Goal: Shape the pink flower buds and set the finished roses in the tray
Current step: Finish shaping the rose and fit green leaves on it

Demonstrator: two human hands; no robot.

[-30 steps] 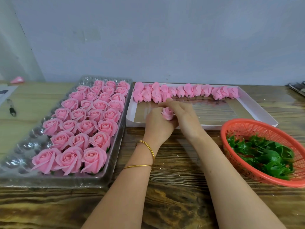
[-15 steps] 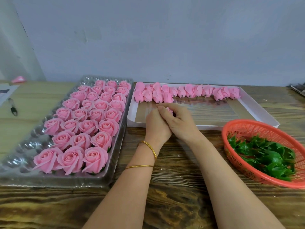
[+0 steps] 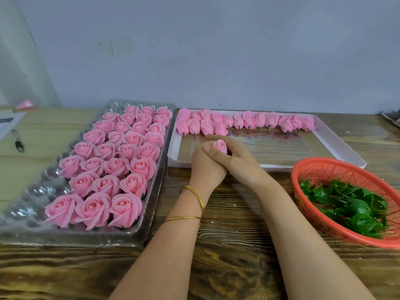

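Bud (image 3: 220, 146): clasped between both hands, top showing
Left hand (image 3: 206, 169): curled round Bud, it seems
Right hand (image 3: 242, 161): wrapped over left fingers, gripping Bud
Tray (image 3: 32, 204): left of the grip

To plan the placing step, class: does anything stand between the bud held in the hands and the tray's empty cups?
Yes. The bud, gripped by the left hand and right hand, is right of the clear tray; its empty cups lie along the left side, so the finished roses stand between. It likely needs carrying over them.
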